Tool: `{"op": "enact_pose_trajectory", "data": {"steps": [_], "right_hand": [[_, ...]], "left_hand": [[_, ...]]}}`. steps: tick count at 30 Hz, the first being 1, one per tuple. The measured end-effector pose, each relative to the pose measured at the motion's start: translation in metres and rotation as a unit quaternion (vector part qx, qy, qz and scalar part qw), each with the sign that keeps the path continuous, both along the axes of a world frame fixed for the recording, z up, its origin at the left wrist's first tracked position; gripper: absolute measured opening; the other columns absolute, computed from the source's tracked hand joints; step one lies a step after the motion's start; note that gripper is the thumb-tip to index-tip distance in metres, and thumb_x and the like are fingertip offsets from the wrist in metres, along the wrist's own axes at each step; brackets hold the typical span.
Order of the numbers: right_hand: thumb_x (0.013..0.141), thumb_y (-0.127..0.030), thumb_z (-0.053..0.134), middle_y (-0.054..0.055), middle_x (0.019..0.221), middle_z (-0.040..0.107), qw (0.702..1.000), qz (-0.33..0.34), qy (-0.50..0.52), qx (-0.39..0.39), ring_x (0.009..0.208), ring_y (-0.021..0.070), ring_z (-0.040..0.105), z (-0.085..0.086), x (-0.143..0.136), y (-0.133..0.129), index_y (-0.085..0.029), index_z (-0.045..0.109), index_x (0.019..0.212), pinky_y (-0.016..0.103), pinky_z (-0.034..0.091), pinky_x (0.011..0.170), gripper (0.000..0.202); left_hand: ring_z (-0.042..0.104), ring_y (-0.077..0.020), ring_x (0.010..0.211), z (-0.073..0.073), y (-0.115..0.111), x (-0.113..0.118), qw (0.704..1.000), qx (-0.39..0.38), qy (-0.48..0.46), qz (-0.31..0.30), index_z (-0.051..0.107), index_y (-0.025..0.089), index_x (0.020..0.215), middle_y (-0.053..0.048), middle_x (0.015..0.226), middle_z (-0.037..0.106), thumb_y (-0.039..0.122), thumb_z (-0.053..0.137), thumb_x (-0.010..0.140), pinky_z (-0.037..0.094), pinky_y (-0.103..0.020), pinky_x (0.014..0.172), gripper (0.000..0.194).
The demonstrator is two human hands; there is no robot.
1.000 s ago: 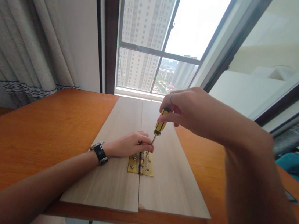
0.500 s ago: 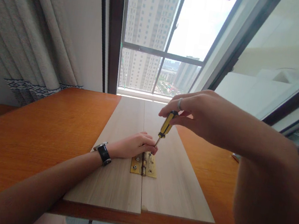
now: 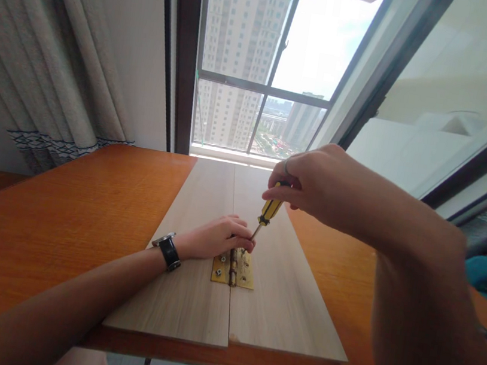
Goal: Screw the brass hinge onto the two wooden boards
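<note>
Orange-brown wood forms the surface [image 3: 61, 223] beneath two pale boards [image 3: 284, 309]. The right hand [image 3: 314, 177] grips a yellow-and-black screwdriver [image 3: 270, 211] in curled fingers; the left hand [image 3: 217, 237], fingers bent by the shaft [image 3: 256, 231], their hold unclear, partly covers a brass-coloured hinge [image 3: 233, 273] bridging the boards.

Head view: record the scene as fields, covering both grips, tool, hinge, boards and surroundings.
Left grip: over the far end of the hinge, beside the screwdriver shaft; contact unclear
Right grip: closed on screwdriver handle
Screwdriver: tilted, tip hidden
Hinge: brass-coloured, across the seam between boards
Boards: two, pale, flat on orange-brown table
Background: window, grey curtain
</note>
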State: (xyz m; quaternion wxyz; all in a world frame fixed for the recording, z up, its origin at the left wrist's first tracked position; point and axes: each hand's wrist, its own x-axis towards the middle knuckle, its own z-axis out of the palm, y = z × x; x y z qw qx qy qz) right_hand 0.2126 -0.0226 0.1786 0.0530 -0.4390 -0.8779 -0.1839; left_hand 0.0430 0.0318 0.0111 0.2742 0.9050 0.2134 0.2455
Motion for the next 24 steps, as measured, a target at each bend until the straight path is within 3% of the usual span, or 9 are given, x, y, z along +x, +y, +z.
{"op": "enact_pose_trajectory", "data": {"steps": [5,7,11,18,21,24], "right_hand": [[0.088,-0.016,0.058,0.004,0.095,0.076,0.993,0.103,0.041,-0.049,0.084,0.0198,0.067,-0.001,0.011,0.002,-0.022,0.074,0.097,0.031,0.043,0.076,0.019],[0.088,-0.011,0.057,0.003,0.095,0.076,0.99,0.118,0.041,-0.06,0.084,0.0198,0.068,0.0,0.012,0.002,-0.024,0.074,0.097,0.031,0.043,0.076,0.023],[0.085,-0.01,0.061,0.0,0.081,0.076,0.995,0.092,0.031,-0.033,0.07,0.0174,0.066,0.002,0.01,0.003,-0.023,0.075,0.092,0.031,0.042,0.071,0.02],[0.083,-0.025,0.07,0.006,0.072,0.072,0.999,0.016,0.047,-0.01,0.069,0.0226,0.066,-0.006,0.012,0.005,-0.02,0.076,0.095,0.031,0.04,0.058,0.015],[0.082,-0.027,0.07,0.007,0.074,0.073,0.998,0.024,0.05,0.002,0.069,0.0226,0.066,-0.008,0.012,0.005,-0.019,0.075,0.099,0.031,0.041,0.058,0.019],[0.085,-0.023,0.066,0.004,0.082,0.075,0.996,0.074,0.047,-0.017,0.072,0.0195,0.066,-0.006,0.01,0.007,-0.021,0.073,0.104,0.03,0.042,0.065,0.02]], "left_hand": [[0.055,-0.0165,0.086,0.002,0.0,0.0,1.0,-0.002,0.0,-0.018,0.067,0.016,0.078,-0.004,0.083,0.065,0.031,0.047,0.099,0.041,-0.029,0.089,0.032],[0.054,-0.0169,0.087,0.002,0.0,0.001,1.0,-0.001,0.006,-0.015,0.066,0.017,0.079,-0.004,0.084,0.066,0.031,0.047,0.099,0.04,-0.03,0.089,0.032],[0.053,-0.0174,0.089,0.0,0.0,0.001,1.0,0.002,0.017,0.002,0.067,0.017,0.079,-0.004,0.083,0.064,0.031,0.046,0.099,0.04,-0.03,0.09,0.032],[0.048,-0.0207,0.101,0.0,-0.001,0.0,0.999,0.004,-0.008,0.036,0.072,0.019,0.082,-0.005,0.093,0.062,0.032,0.061,0.091,0.04,-0.033,0.095,0.019],[0.047,-0.0203,0.101,0.0,0.0,-0.002,0.999,0.008,-0.013,0.033,0.074,0.02,0.085,-0.005,0.094,0.062,0.032,0.059,0.093,0.039,-0.033,0.097,0.021],[0.048,-0.0198,0.099,-0.001,0.001,-0.003,1.0,0.011,-0.01,0.028,0.075,0.02,0.088,-0.005,0.091,0.062,0.035,0.054,0.096,0.039,-0.032,0.095,0.027]]}}
